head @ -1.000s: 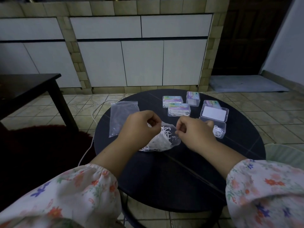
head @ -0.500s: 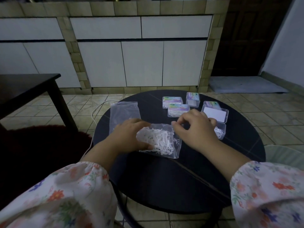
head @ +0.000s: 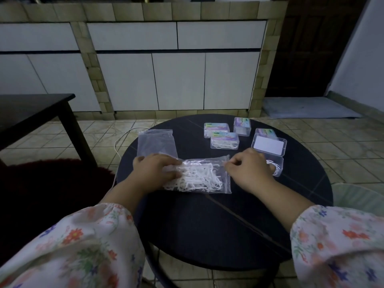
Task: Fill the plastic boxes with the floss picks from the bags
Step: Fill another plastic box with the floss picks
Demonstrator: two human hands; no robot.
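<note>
Here, a clear zip-top plastic bag full of white floss picks (head: 200, 176) lies flat near the middle of the round dark counter (head: 218, 221). The left hand (head: 154, 172) rests on the bag's left end, fingers fairly straight and pressing it down. The right hand (head: 248, 169) pinches the bag's upper right corner between thumb and curled fingers.

Just behind the right hand stands an open clear plastic box (head: 274, 163) holding a few white picks, its hinged lid (head: 269, 145) tipped back with a white label inside. Further back sit 4 closed clear plastic boxes with purple labels (head: 224, 140), seemingly already filled, though the dim light makes that hard to confirm for all of them. An empty clear plastic bag (head: 155, 142) lies at the counter's left edge, touching the left hand.

Both forearms wear white floral sleeves (head: 83, 246). On the tiled floor (head: 342, 154) a white cable (head: 122, 138) runs beside the counter, and a dark table (head: 31, 109) stands to the left.
</note>
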